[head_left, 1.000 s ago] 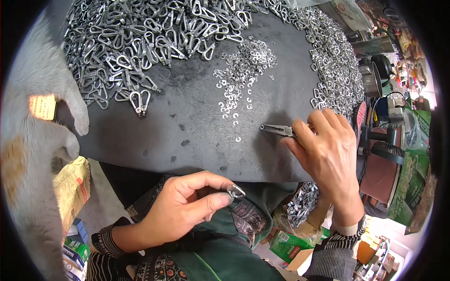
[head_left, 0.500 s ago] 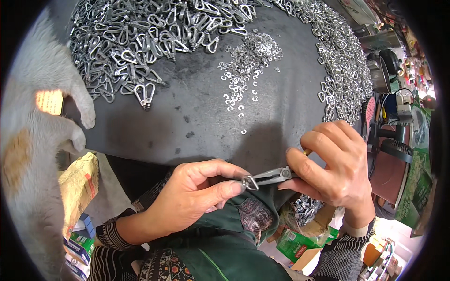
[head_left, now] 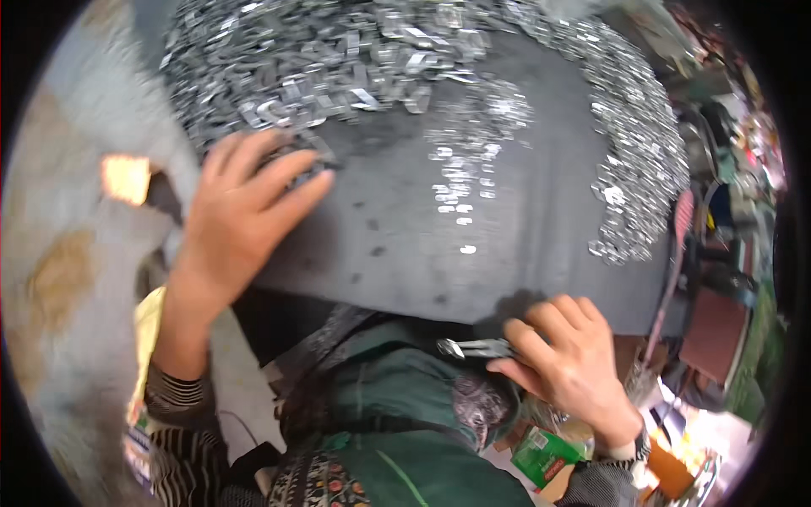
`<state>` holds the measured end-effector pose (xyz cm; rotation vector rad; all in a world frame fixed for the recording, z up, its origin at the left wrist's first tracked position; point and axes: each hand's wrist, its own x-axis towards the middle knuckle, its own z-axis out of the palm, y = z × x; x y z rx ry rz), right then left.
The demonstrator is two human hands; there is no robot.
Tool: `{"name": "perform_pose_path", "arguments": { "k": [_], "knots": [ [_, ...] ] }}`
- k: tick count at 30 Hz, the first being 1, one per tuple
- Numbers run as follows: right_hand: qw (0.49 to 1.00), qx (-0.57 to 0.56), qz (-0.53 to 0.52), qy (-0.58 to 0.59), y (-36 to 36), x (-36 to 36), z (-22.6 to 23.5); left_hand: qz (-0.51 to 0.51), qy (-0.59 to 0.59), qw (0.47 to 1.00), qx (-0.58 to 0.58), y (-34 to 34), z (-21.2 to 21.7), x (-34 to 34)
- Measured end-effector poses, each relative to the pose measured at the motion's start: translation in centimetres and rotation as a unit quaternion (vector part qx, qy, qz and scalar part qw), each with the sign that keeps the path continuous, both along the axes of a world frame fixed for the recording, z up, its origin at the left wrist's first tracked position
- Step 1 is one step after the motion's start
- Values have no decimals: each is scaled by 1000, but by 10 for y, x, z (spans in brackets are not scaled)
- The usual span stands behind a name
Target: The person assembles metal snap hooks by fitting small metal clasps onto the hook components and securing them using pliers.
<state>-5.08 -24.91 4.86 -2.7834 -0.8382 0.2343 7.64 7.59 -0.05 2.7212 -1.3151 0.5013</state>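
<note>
My left hand [head_left: 241, 215] reaches over the near edge of a large heap of silvery teardrop-shaped metal clips [head_left: 312, 59], at the far left of the dark tabletop. Its fingers are apart, and motion blur hides whether the tips touch a clip. By the table's front edge, my right hand [head_left: 562, 359] is closed round a pair of pliers [head_left: 488, 347], which points left. A small shiny metal loop [head_left: 450, 347] sits at the jaws of the pliers, above my green apron [head_left: 397, 380].
Small C-shaped metal rings [head_left: 503, 110] trail from a pile at the table's middle. Along the right side runs a band of metal links [head_left: 638, 144], with a pink brush [head_left: 683, 215] beside it. A white-and-tan cat [head_left: 63, 279] lies along the left. A green box [head_left: 545, 456] stands below right.
My left hand has let go of the small metal loop and moved left and away to the clip heap. The right hand, still holding the pliers, has come down and slightly left.
</note>
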Motion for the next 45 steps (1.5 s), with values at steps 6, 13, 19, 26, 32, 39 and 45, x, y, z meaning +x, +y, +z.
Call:
{"name": "perform_pose_path", "arguments": {
  "k": [6,13,19,26,32,39,45],
  "knots": [
    [972,140,-186,-44,-38,10,-24,-29,9,997,-74,-4,-5,9],
    [916,38,-322,-235,-79,70,-46,32,82,988,-125,-20,-8,3],
    [911,-49,-348,-216,-87,83,-47,44,109,983,-139,-25,-9,6],
    [893,324,-286,128,-19,37,-12,111,727,393,-552,-38,19,-70],
    [810,445,-257,282,29,15,-20,107,763,393,-501,-71,0,-101],
    [902,346,-130,224,22,14,-17,77,714,503,-481,-83,-5,-108],
    [986,82,-142,-6,17,22,6,52,684,572,-449,-77,-13,-112]
  ]
}}
